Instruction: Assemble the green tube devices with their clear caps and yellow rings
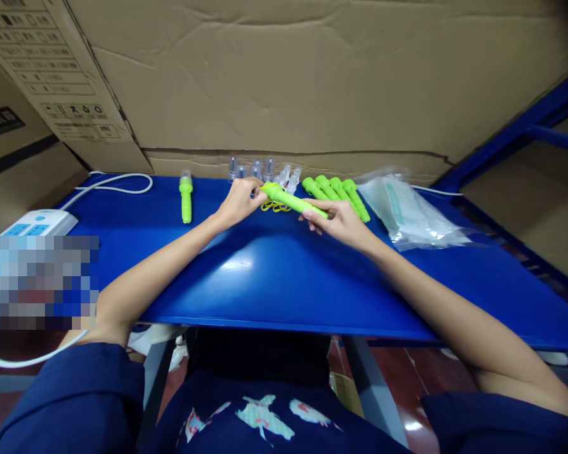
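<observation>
A lime-green flashlight body (291,200) is held between my hands above the blue table. My right hand (338,221) grips its narrow lower end with thumb and fingers. At the wider end, my left hand (242,197) pinches with a yellow ring (267,188) at the rim; whether the ring is seated there I cannot tell. Just below lie several loose yellow rings (277,207). Behind them stand clear domed caps (269,169) and small whitish translucent parts (293,180). Several more green flashlight bodies (341,189) lie side by side, partly behind my right hand.
A green flashlight with a clear cap (186,198) lies at the left of the blue table (236,284). Clear plastic bags (407,208) rest at the right. A white power strip (40,221) with its cable sits at the left edge. Cardboard (284,82) walls the back.
</observation>
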Action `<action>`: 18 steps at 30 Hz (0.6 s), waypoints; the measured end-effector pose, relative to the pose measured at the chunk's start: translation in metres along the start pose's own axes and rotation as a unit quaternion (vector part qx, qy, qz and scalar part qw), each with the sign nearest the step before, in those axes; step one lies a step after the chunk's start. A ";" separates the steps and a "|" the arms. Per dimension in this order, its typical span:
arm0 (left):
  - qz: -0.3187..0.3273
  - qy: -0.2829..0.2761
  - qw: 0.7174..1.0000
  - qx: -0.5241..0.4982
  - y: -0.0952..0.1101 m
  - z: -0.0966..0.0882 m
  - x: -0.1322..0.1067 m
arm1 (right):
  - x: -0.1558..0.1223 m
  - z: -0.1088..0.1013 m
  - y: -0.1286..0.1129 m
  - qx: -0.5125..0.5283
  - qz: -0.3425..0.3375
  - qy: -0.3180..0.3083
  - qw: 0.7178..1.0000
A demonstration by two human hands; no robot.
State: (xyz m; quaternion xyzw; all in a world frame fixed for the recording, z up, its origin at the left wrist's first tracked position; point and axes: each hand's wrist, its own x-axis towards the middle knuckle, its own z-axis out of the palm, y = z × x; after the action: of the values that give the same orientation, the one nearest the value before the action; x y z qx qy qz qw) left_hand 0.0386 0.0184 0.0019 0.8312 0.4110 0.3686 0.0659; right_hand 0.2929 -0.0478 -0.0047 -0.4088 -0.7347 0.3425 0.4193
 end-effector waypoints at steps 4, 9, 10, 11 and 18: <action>0.028 -0.006 0.999 -0.043 0.002 -0.001 -0.003 | 0.011 -0.019 0.024 0.022 -0.006 -0.013 1.000; 0.067 -0.034 0.994 -0.079 -0.012 -0.012 -0.004 | 0.011 -0.053 0.028 -0.053 0.004 0.019 0.998; 0.070 -0.047 0.994 -0.072 -0.018 -0.014 -0.004 | 0.009 -0.061 0.026 -0.081 0.014 0.028 0.996; 0.070 -0.059 0.994 -0.057 -0.023 -0.016 -0.004 | 0.008 -0.067 0.024 -0.117 0.024 0.034 0.992; -0.026 -0.110 0.992 0.058 -0.034 -0.016 -0.003 | 0.005 -0.058 0.038 -0.365 -0.009 0.139 0.921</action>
State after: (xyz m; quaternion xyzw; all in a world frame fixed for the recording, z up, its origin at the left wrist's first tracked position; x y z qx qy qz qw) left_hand 0.0052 0.0356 -0.0024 0.8582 0.4435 0.2484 0.0716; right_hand 0.3551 -0.0180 -0.0115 -0.5703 -0.7466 -0.0134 0.3422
